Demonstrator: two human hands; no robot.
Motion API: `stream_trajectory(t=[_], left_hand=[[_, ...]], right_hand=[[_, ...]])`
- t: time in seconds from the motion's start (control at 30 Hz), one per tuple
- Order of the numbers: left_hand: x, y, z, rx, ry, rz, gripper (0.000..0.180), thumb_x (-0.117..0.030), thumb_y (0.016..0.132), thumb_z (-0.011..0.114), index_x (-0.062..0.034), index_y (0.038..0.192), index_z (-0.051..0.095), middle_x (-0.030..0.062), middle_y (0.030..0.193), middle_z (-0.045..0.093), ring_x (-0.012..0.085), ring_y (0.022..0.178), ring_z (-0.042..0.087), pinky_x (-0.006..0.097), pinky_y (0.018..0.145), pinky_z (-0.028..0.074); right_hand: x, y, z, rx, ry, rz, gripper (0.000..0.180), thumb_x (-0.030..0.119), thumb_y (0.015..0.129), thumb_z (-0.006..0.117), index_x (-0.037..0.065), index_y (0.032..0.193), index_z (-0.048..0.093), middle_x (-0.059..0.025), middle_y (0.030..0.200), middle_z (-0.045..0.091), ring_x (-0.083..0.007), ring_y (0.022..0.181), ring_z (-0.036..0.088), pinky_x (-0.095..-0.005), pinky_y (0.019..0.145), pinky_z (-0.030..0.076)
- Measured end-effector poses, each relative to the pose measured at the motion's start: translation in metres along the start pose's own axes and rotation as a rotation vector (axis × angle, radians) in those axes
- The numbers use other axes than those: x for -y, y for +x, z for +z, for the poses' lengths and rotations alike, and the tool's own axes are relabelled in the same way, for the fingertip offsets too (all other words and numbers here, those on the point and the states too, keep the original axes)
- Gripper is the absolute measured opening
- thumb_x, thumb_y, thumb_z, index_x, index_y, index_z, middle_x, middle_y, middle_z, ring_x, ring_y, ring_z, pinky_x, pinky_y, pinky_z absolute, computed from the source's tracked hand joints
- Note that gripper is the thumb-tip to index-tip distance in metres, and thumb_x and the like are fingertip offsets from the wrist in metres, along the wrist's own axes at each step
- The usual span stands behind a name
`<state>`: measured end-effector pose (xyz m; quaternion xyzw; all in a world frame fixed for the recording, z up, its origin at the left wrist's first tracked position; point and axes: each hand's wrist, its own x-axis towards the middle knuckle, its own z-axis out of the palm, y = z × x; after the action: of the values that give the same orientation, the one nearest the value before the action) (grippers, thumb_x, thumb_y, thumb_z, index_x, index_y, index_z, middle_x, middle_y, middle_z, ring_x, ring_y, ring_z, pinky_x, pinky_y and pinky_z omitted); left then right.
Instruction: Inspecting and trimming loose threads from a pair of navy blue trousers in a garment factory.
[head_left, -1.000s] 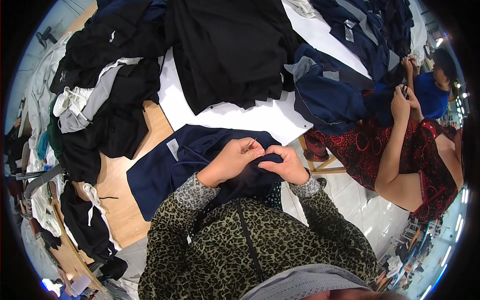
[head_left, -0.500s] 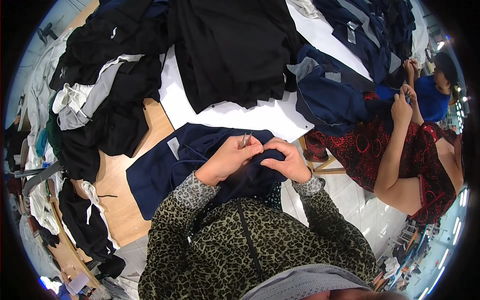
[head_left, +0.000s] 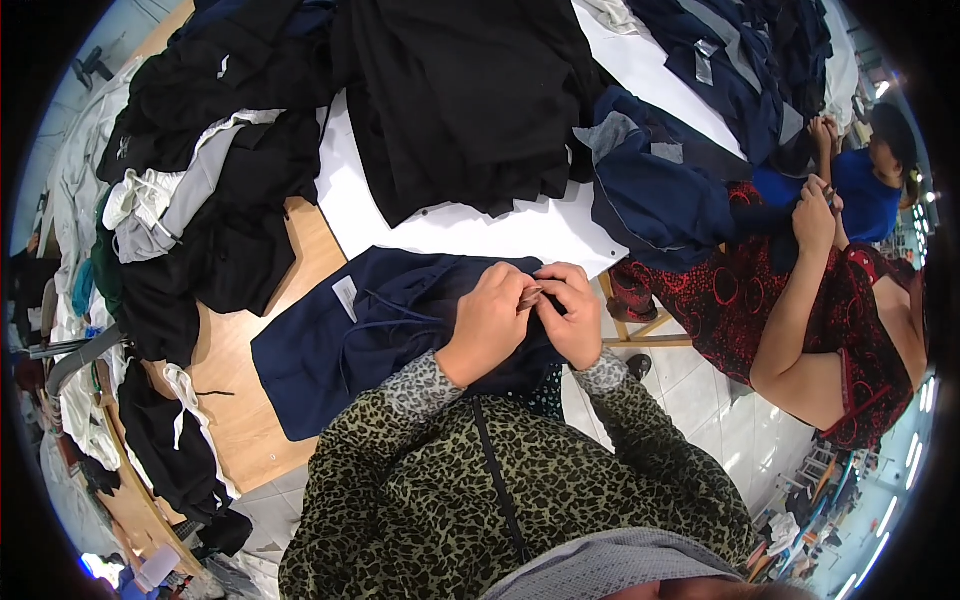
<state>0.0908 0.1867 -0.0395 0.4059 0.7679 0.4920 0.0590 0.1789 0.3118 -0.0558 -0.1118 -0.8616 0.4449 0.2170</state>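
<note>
A navy garment (head_left: 300, 350) with a drawstring (head_left: 400, 312) and a white label (head_left: 346, 298) lies spread in front of me and hangs off the table's near right edge. My left hand (head_left: 490, 325) is closed around small metal thread snips (head_left: 530, 296); most of them is hidden in the fingers, and the tips point at my right hand. Beside it, almost touching, my right hand (head_left: 570, 318) pinches an edge of the navy cloth between thumb and fingers. Exactly what lies between the fingertips is too small to make out.
Black garments (head_left: 460, 100) are piled at the far middle, with more black and white ones (head_left: 225, 190) to the left. Navy pieces (head_left: 660, 190) lie at the right on the white board (head_left: 480, 238). A co-worker in a red-patterned garment (head_left: 740, 310) sits close on my right.
My hands have come together: the left moved right and the right shifted slightly left. The snips turned from pointing up to pointing at the right fingertips. The co-worker's hand moved slightly.
</note>
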Motion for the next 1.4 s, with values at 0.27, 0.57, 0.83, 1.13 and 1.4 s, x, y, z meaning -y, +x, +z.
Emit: stream_trajectory(t=[0.27, 0.57, 0.83, 1.13, 1.4], left_hand=[[0.025, 0.004, -0.007, 0.194, -0.397, -0.413, 0.02, -0.017, 0.086, 0.065, -0.0007, 0.097, 0.059, 0.0111, 0.081, 0.061, 0.0216, 0.07, 0.06, 0.031, 0.062, 0.046], [0.043, 0.054, -0.044, 0.863, -0.358, -0.202, 0.033, -0.023, 0.085, 0.065, 0.001, 0.107, 0.059, 0.0119, 0.088, 0.065, 0.0184, 0.08, 0.061, 0.029, 0.073, 0.047], [0.016, 0.047, -0.027, 0.869, -0.087, -0.046, 0.035, -0.022, 0.077, 0.073, -0.0039, 0.097, 0.05, 0.012, 0.073, 0.062, 0.0267, 0.068, 0.063, 0.034, 0.063, 0.048], [0.024, -0.045, 0.008, 0.367, 0.39, 0.427, 0.019, -0.011, 0.074, 0.057, -0.0052, 0.091, 0.057, 0.0054, 0.072, 0.045, 0.0193, 0.065, 0.053, 0.031, 0.056, 0.043], [0.018, -0.025, -0.009, 0.634, -0.196, -0.073, 0.025, -0.014, 0.081, 0.067, -0.0017, 0.103, 0.062, 0.01, 0.084, 0.057, 0.0231, 0.073, 0.06, 0.031, 0.065, 0.047]], right_hand=[[-0.031, -0.024, 0.008, -0.225, 0.012, 0.018, 0.006, -0.001, 0.081, 0.063, -0.001, 0.087, 0.064, -0.013, 0.092, 0.065, -0.0279, 0.09, 0.062, -0.0338, 0.082, 0.048], [-0.025, -0.026, 0.002, -0.185, 0.329, 0.106, 0.003, 0.0, 0.086, 0.059, -0.001, 0.089, 0.059, -0.0112, 0.091, 0.065, -0.0235, 0.088, 0.062, -0.0308, 0.08, 0.048], [-0.021, -0.027, -0.005, -0.225, 0.058, -0.095, 0.009, -0.003, 0.08, 0.064, 0.001, 0.088, 0.06, -0.0106, 0.09, 0.065, -0.0283, 0.094, 0.061, -0.0344, 0.082, 0.048], [-0.02, -0.04, -0.008, -0.126, -0.015, 0.189, 0.004, 0.001, 0.08, 0.064, 0.003, 0.081, 0.061, -0.0093, 0.078, 0.062, -0.0263, 0.077, 0.055, -0.0348, 0.07, 0.044], [-0.027, -0.053, 0.0, -0.189, 0.0, 0.176, 0.007, 0.0, 0.082, 0.061, 0.001, 0.086, 0.056, -0.0115, 0.082, 0.06, -0.0285, 0.078, 0.057, -0.0356, 0.069, 0.045]])
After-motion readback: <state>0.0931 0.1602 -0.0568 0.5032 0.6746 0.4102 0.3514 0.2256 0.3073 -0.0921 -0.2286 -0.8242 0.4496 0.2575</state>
